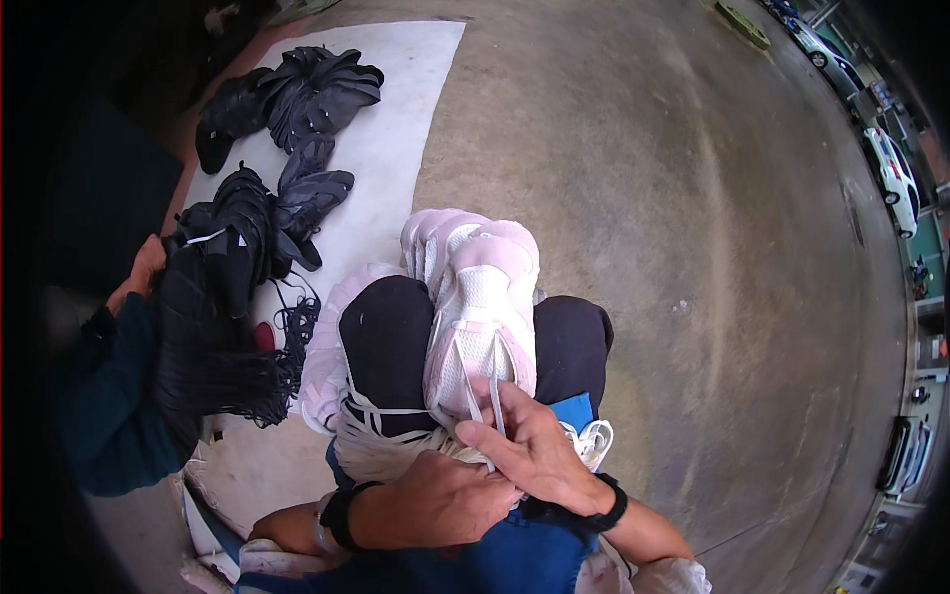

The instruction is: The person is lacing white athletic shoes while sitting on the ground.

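Note:
A pink and white shoe upper (483, 297) rests between my knees, its opening toward me. Its white shoelace (497, 381) runs from the eyelets down into my fingers. My right hand (529, 445) pinches the lace just below the upper. Close against it, my left hand (445, 498) is closed around the lower part of the lace; its fingertips are partly hidden. A bundle of loose white laces (381, 444) hangs over my left thigh. More pink and white uppers (430, 243) lie stacked beyond the one I hold, and others (327, 342) sit beside my left leg.
Black shoe uppers (322, 94) are heaped on a white sheet (401, 119) at the left. Another person's hand (148, 262) holds black uppers, with black laces (237, 386) hanging below. Concrete floor (683, 247) stretches right toward parked cars (891, 178).

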Demonstrator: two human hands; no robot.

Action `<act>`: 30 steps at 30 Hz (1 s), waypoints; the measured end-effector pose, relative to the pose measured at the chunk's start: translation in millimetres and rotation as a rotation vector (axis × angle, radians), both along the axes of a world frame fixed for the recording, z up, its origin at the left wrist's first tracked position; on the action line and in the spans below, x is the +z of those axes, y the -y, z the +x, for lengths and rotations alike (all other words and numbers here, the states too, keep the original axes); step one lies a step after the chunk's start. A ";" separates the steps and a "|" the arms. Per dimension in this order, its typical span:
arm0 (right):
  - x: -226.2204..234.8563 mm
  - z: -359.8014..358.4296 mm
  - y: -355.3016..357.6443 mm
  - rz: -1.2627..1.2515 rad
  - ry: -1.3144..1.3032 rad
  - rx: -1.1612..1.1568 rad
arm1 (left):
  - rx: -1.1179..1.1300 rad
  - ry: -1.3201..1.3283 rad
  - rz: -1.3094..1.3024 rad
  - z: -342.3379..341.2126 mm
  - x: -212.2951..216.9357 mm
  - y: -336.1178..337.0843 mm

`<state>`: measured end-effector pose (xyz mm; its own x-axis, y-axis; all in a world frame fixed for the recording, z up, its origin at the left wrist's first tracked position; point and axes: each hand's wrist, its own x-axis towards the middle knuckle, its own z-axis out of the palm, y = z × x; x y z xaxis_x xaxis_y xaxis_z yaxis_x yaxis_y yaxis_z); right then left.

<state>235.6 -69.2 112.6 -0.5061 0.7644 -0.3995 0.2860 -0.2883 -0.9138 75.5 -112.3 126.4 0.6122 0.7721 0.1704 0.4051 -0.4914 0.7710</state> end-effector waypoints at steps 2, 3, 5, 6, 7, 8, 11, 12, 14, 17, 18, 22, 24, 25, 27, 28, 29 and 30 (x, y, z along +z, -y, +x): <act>-18.6 -6.9 5.0 -0.199 -0.346 -0.142 | -0.028 -0.036 -0.032 0.4 -1.0 -3.7; -11.9 -2.5 2.7 -0.308 -0.313 -0.110 | -0.029 -0.075 -0.066 -1.1 -0.6 -3.4; -10.8 2.6 0.5 -0.225 -0.308 -0.102 | -0.055 -0.095 -0.144 -8.7 -0.9 -3.1; -9.5 4.7 0.4 -0.133 -0.295 -0.097 | -0.084 -0.107 -0.213 -14.5 -0.1 -2.9; -8.4 7.2 0.8 -0.141 -0.300 -0.100 | -0.086 -0.113 -0.221 -21.2 -4.8 -5.0; -7.0 9.6 1.3 -0.130 -0.308 -0.068 | 0.001 0.076 -0.296 -29.2 -12.2 -8.6; -8.7 13.6 1.2 -0.198 -0.369 0.000 | 0.386 0.486 -0.927 -47.7 -18.8 -11.7; -8.5 13.4 -0.2 -0.274 -0.414 0.050 | 0.498 0.577 -1.064 -48.6 -21.7 -15.4; -2.4 7.7 -0.9 -0.310 -0.445 0.118 | 0.477 0.586 -1.135 -41.5 -28.7 -23.8; -8.1 -1.6 6.0 -0.068 -0.370 0.192 | 0.422 0.730 -1.346 -22.9 -20.6 -41.1; -7.3 -2.1 6.5 -0.067 -0.371 0.198 | 0.384 0.874 -1.483 -17.2 -17.6 -45.5; -0.4 4.8 2.1 -0.014 -0.227 0.296 | 0.288 1.242 -1.512 -16.5 -41.0 -41.3; -0.1 8.1 2.7 0.121 -0.236 0.281 | 0.328 1.251 -1.470 -17.3 -44.2 -38.8; 8.3 10.8 3.7 0.151 -0.065 0.352 | 0.362 1.250 -1.432 -18.4 -45.2 -37.6; 23.9 14.4 2.7 0.394 0.075 0.318 | 0.358 1.099 -1.291 -24.2 -40.7 -33.4; 27.6 17.0 1.4 0.641 0.209 0.269 | 0.350 0.937 -1.152 -27.4 -36.2 -31.4; 21.8 20.6 -3.6 0.682 0.118 0.196 | 0.356 0.774 -1.068 -30.8 -29.2 -31.5; 26.2 17.6 -7.9 0.683 0.121 0.208 | 0.361 0.786 -1.065 -30.3 -22.6 -31.5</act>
